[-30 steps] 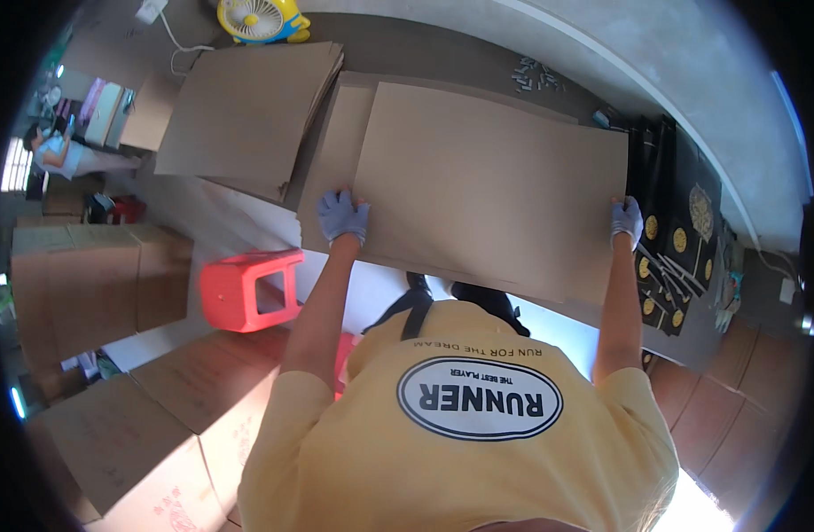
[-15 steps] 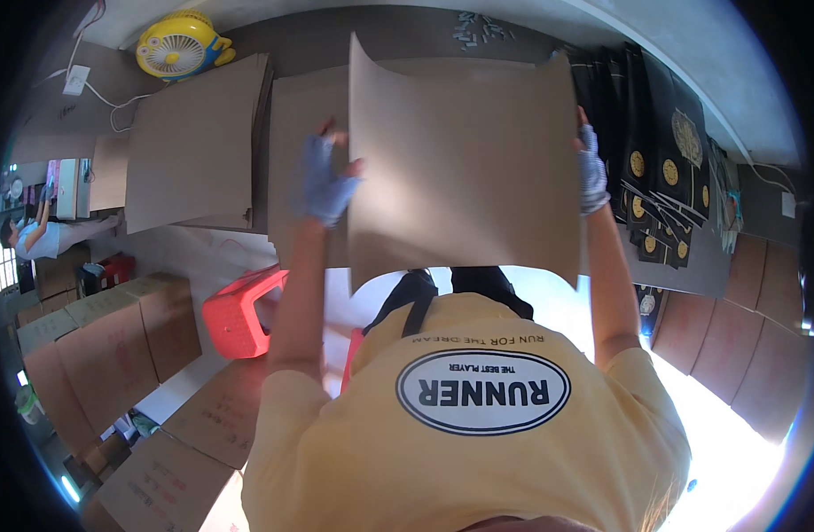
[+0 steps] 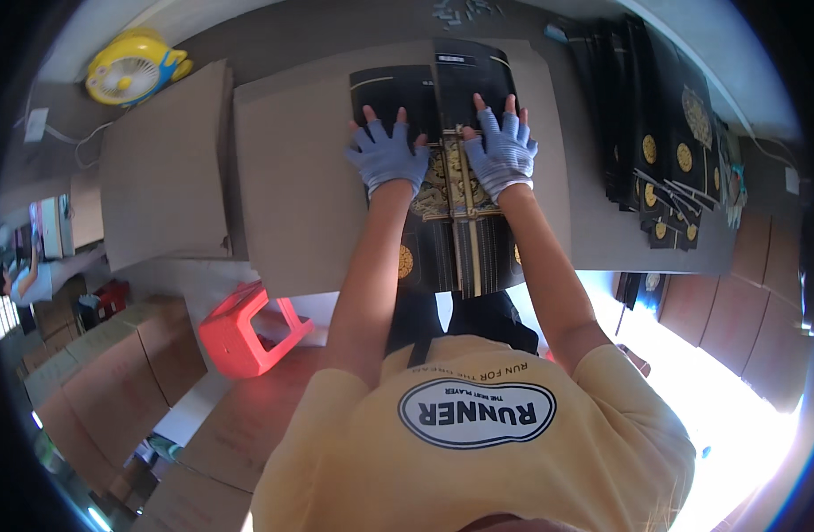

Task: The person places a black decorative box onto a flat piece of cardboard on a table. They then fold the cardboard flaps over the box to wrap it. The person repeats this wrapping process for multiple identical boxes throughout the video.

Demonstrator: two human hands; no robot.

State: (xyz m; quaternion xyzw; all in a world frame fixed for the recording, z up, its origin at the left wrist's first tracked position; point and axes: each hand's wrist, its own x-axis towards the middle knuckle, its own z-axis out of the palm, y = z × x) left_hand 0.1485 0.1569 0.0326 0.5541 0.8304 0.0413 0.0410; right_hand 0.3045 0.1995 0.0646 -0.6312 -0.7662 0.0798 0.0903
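Observation:
A black cardboard piece with gold printing (image 3: 429,257) lies in front of me, its two panels meeting along a seam near the middle. My left hand (image 3: 389,155), in a grey-blue fingerless glove, rests flat on the left panel with fingers spread. On the right panel, my right hand (image 3: 503,152) lies flat in a matching glove, its fingers apart, close to the seam. Neither hand grips anything. Underneath is a plain brown cardboard sheet (image 3: 292,177), wider than the black piece. Both palms cover parts of the print.
Brown cardboard sheets (image 3: 163,168) are stacked at left, below a yellow fan (image 3: 128,71). Black-and-gold pieces (image 3: 642,97) lie piled at right. A red stool (image 3: 238,332) and cartons (image 3: 114,381) stand lower left. Another person (image 3: 35,275) is at the far left.
The plain brown sheet I held upright by its sides is no longer raised. A black printed surface now faces up under my hands, which have moved inward and flattened, letting go of the edges.

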